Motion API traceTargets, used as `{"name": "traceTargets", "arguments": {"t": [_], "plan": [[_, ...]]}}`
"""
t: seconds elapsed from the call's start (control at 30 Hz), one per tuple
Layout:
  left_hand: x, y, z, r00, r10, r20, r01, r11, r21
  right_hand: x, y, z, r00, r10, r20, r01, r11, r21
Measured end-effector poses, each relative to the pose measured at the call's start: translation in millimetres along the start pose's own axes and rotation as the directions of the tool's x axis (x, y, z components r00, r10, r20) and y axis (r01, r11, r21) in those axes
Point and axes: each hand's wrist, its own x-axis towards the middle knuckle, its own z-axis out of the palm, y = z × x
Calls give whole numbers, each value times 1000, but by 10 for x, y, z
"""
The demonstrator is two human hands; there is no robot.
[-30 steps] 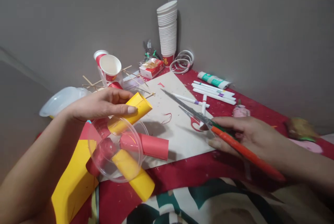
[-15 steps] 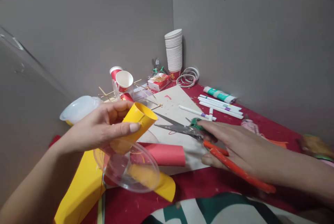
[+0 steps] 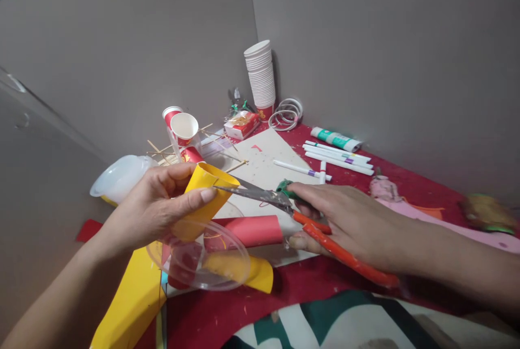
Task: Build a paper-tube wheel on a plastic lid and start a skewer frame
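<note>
A rolled yellow paper tube (image 3: 203,205) is pinched in my left hand (image 3: 156,202), thumb in front, its open end tilted up to the right. In my right hand (image 3: 349,224) are scissors (image 3: 268,195) with green and orange handles. The blades stand apart around the tube's rim, one across its front near my left thumb. Below the tube lies a clear plastic lid (image 3: 225,278), partly over a curled yellow paper piece (image 3: 262,275). Just behind the lid rests a red paper roll (image 3: 260,231).
A tall stack of paper cups (image 3: 260,75) stands at the back corner. White paper sticks (image 3: 339,159) and a green-white packet (image 3: 336,139) lie right. Red cups (image 3: 184,128) and a translucent bowl (image 3: 122,175) sit left, above a yellow sheet (image 3: 130,295). Grey walls (image 3: 365,40) enclose the back.
My right hand has moved left with the scissors, bringing the blades from beside the yellow paper tube onto its rim. My left hand still holds the tube. The view has shifted slightly.
</note>
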Motion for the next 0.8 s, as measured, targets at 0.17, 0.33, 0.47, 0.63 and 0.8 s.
{"name": "traceTargets", "arguments": {"t": [0.17, 0.33, 0.47, 0.63, 0.8], "plan": [[-4, 26, 52, 999, 26, -37, -27, 999, -25, -23, 12, -11, 1000, 10, -10, -10, 1000, 4], [-24, 42, 86, 998, 32, -49, -34, 999, -43, -41, 1, -25, 999, 16, -33, -17, 999, -27], [-35, 78, 98, 998, 50, -47, -53, 996, -78, -55, 12, 5, 998, -29, -49, 25, 998, -65], [-19, 99, 110, 992, 112, -52, -115, 992, -59, -37, 86, 79, 975, -147, -167, 127, 984, -124], [23, 61, 132, 992, 120, -41, -122, 991, -50, -18, 82, 47, 971, -149, -187, 125, 983, -132]]}}
